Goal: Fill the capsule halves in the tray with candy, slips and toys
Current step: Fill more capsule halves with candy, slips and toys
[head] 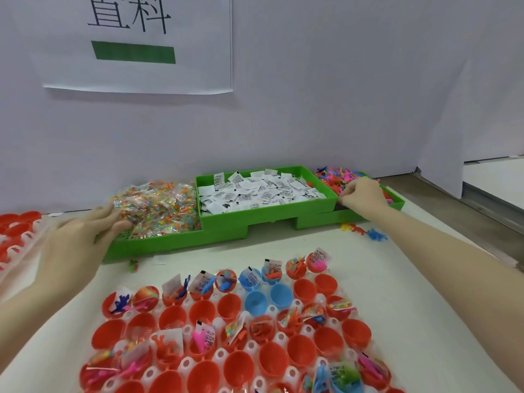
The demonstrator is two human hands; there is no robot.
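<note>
Two hands at bench's far edge: left hand (85, 236) flat-fingered on candy packets (158, 208), right hand (361, 195) curled, pinching among toys (340, 174).

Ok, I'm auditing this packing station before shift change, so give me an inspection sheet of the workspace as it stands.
Surface: white table, mostly covered by trays.
Job's things: capsule tray holds red and blue halves, some filled, many empty; green bins hold candy packets, paper slips and toys.
Clutter: stray toys on the table by the bins; a second tray of red halves at the left edge.
Hands: left hand rests on the candy packets; right hand curled, fingers down in the toys.
Cables: nothing seen.
Surroundings: white backdrop with a printed sign.
</note>
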